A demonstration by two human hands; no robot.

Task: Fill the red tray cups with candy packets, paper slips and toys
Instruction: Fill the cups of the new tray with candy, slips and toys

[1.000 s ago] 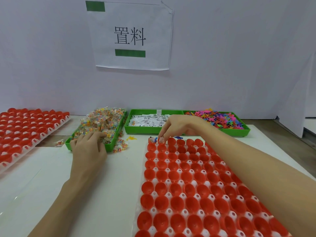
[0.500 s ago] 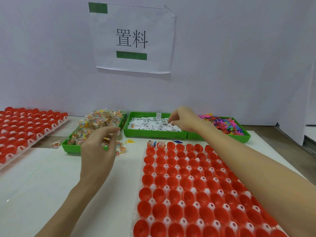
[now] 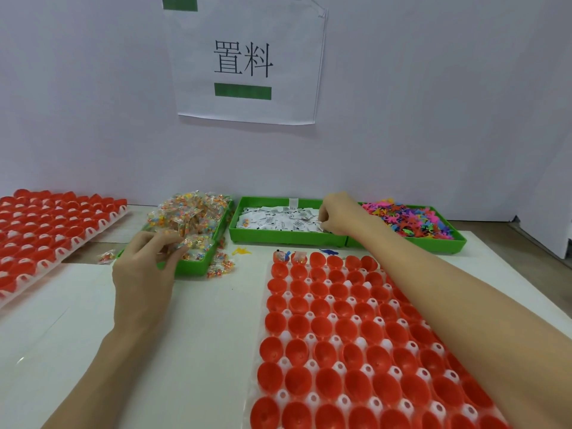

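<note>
The red tray of cups (image 3: 340, 335) lies in front of me on the right. Its two far-left cups in the back row hold items (image 3: 280, 257); the other cups I see are bare. My left hand (image 3: 145, 270) is at the near edge of the green bin of candy packets (image 3: 192, 269) and pinches a candy packet (image 3: 188, 243) between thumb and fingers. My right hand (image 3: 340, 215) reaches over the tray into the green bin of paper slips (image 3: 278, 238), its fingers curled down onto a paper slip (image 3: 322, 222). The bin of coloured toys (image 3: 433, 243) stands to its right.
A second red cup tray (image 3: 46, 230) lies at the far left. Loose candy packets (image 3: 221, 267) lie by the candy bin. A yellow toy (image 3: 241, 250) and a blue toy (image 3: 328, 251) lie on the white table between bins and tray. A paper sign (image 3: 247, 63) hangs on the wall.
My right hand left the tray's back row and moved into the paper-slip bin. My left hand lifted from the candy pile with a packet pinched.
</note>
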